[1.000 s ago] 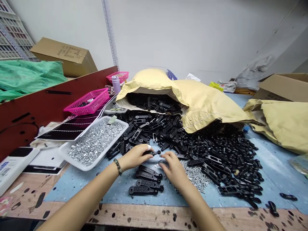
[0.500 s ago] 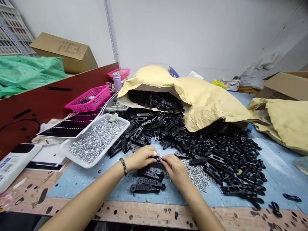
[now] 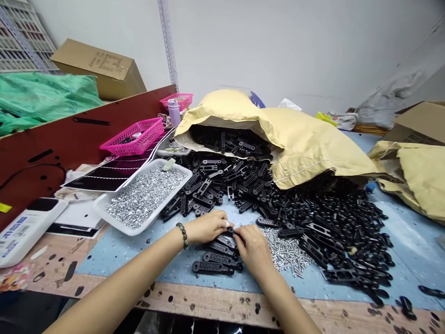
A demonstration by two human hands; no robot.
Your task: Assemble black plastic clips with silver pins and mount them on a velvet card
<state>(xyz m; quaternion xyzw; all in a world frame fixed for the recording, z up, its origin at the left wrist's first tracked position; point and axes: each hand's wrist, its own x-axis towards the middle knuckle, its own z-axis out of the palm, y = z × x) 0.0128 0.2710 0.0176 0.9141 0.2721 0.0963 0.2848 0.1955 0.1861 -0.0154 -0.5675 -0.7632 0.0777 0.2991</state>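
Observation:
My left hand (image 3: 211, 226), a beaded bracelet at its wrist, pinches a small black plastic link piece (image 3: 230, 230). From the other side, the closed fingers of my right hand (image 3: 256, 248) grip the same piece; its far end is hidden by the fingers. White wraps show on fingertips where the hands meet. Just below lie several black link arms (image 3: 212, 268) in a stacked row, each with a round end to the right. A heap of silver screws (image 3: 290, 250) spreads beside my right hand.
A white tray of small metal nuts (image 3: 139, 199) stands at left, near a pink basket (image 3: 139, 137). Behind the hands, black parts (image 3: 208, 185) spill from an open paper sack (image 3: 225, 104). More black pieces (image 3: 347, 232) pile up at right. A red board (image 3: 69, 130) borders the left side.
The view has shifted slightly, so most things sit a little further right. Both hands stay together on the black piece; the right fingers have turned somewhat over it.

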